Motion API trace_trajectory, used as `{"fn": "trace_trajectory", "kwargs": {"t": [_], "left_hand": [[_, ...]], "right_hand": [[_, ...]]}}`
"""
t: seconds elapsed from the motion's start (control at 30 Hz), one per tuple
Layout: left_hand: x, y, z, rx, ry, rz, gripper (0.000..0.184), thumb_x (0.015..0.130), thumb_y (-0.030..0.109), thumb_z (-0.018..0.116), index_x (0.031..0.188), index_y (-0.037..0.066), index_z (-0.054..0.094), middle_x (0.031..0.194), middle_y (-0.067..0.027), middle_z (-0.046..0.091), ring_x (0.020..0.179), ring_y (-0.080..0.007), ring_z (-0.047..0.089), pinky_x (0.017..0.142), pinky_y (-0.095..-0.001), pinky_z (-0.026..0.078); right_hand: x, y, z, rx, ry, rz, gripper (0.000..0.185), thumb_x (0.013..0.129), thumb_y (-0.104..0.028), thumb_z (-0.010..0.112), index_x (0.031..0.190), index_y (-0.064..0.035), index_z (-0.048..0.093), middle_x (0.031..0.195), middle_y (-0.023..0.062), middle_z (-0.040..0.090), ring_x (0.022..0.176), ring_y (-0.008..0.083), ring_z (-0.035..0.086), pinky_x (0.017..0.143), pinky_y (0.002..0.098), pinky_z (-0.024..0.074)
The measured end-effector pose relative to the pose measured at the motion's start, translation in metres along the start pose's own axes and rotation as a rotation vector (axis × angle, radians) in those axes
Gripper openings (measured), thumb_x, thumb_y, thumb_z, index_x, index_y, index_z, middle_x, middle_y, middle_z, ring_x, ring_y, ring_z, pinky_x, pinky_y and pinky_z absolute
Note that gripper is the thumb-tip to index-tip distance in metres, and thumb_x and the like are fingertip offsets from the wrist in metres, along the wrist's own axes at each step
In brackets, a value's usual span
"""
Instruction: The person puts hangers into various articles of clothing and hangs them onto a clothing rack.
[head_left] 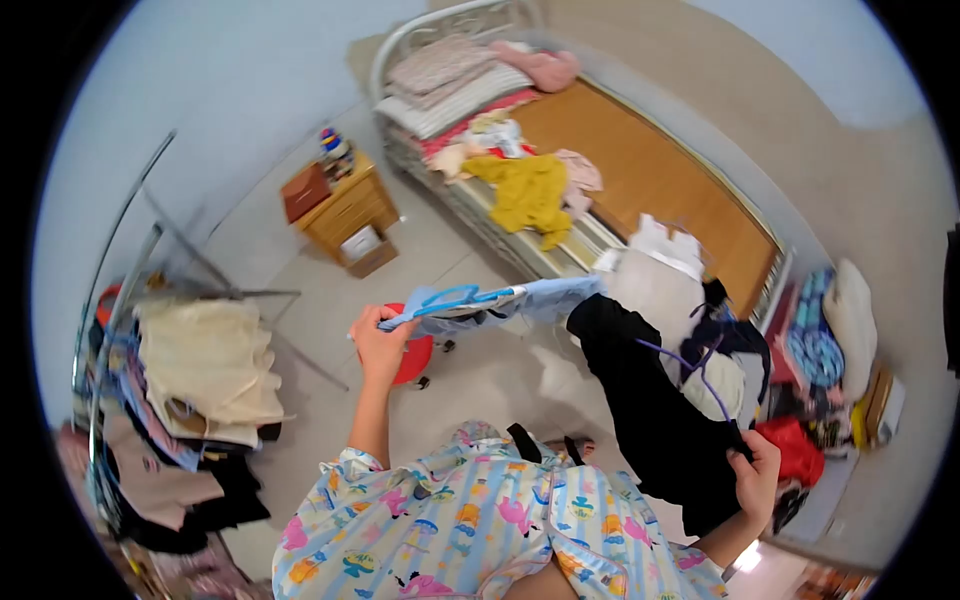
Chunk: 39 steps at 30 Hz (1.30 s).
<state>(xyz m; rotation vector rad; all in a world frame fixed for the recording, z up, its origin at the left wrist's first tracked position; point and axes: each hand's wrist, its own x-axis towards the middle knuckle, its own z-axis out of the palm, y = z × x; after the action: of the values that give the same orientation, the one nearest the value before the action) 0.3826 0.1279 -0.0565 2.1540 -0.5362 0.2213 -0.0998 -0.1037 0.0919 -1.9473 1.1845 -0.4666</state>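
Just before the bed (650,150) | left hand (380,342) gripping blue garment (560,298), right hand (757,470) gripping black garment (665,420), fingers closed | both cloths looking light, limp; blue hanger (488,297) probably offering stiffer hold

We face a bed (620,130), ahead and slightly right. Bedding (455,100) at its head, loose clothes (525,195) along the near edge. Nightstand (350,205) left of the headboard; clothes rack (94,440) farther left, garments on it. Stool (413,362) on the floor just beyond our left hand (380,345). Blanket (818,335) far right, past the bed's foot.
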Motion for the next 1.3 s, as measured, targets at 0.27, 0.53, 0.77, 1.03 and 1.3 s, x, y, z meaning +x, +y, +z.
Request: {"fn": "trace_trajectory", "kwargs": {"t": [0.27, 0.53, 0.77, 1.03, 1.3], "left_hand": [[0.029, -0.124, -0.126, -0.008, 0.359, -0.169, 0.032, 0.065, 0.013, 0.084, 0.069, 0.005, 0.053, 0.067, -0.0014, 0.050, 0.062, -0.0123, 0.044, 0.057, -0.0271, 0.038], [0.048, -0.184, -0.136, 0.137, 0.646, -0.383, 0.035, 0.062, 0.015, 0.087, 0.068, 0.004, 0.055, 0.065, -0.0027, 0.052, 0.060, -0.0138, 0.046, 0.056, -0.0294, 0.040], [0.110, -0.166, -0.119, 0.260, 0.831, -0.571, 0.035, 0.067, 0.023, 0.086, 0.070, 0.004, 0.057, 0.068, -0.0018, 0.055, 0.062, -0.0124, 0.048, 0.058, -0.0288, 0.042], [0.187, -0.129, -0.078, 0.246, 1.001, -0.703, 0.036, 0.067, 0.026, 0.087, 0.067, 0.003, 0.059, 0.061, 0.0012, 0.054, 0.057, -0.0093, 0.046, 0.055, -0.0263, 0.040], [0.195, -0.130, -0.062, 0.301, 1.255, -0.856, 0.036, 0.069, 0.026, 0.086, 0.065, 0.004, 0.058, 0.059, 0.0026, 0.051, 0.056, -0.0079, 0.043, 0.052, -0.0256, 0.037]], "right_hand": [[0.084, -0.103, 0.128, 0.176, 0.002, -0.245, 0.017, 0.081, 0.001, 0.060, 0.097, 0.0045, 0.063, 0.082, -0.0008, 0.060, 0.076, 0.0086, 0.052, 0.071, 0.0225, 0.0426], [0.214, -0.174, 0.243, 0.408, -0.104, -0.392, 0.021, 0.085, 0.000, 0.063, 0.105, 0.0043, 0.064, 0.091, -0.0005, 0.063, 0.083, 0.0077, 0.054, 0.078, 0.0219, 0.0441], [0.372, -0.224, 0.326, 0.568, -0.325, -0.465, 0.026, 0.084, -0.004, 0.066, 0.108, 0.0039, 0.064, 0.095, 0.0031, 0.066, 0.087, 0.0113, 0.059, 0.081, 0.0258, 0.0469], [0.467, -0.314, 0.430, 0.437, -0.810, -0.661, 0.022, 0.086, -0.003, 0.065, 0.106, 0.0037, 0.065, 0.091, 0.0039, 0.067, 0.084, 0.0103, 0.060, 0.079, 0.0252, 0.0480], [0.521, -0.391, 0.524, 0.477, -1.054, -0.738, 0.023, 0.086, -0.004, 0.065, 0.108, 0.0040, 0.065, 0.092, 0.0099, 0.070, 0.085, 0.0136, 0.064, 0.079, 0.0271, 0.0492]]}}
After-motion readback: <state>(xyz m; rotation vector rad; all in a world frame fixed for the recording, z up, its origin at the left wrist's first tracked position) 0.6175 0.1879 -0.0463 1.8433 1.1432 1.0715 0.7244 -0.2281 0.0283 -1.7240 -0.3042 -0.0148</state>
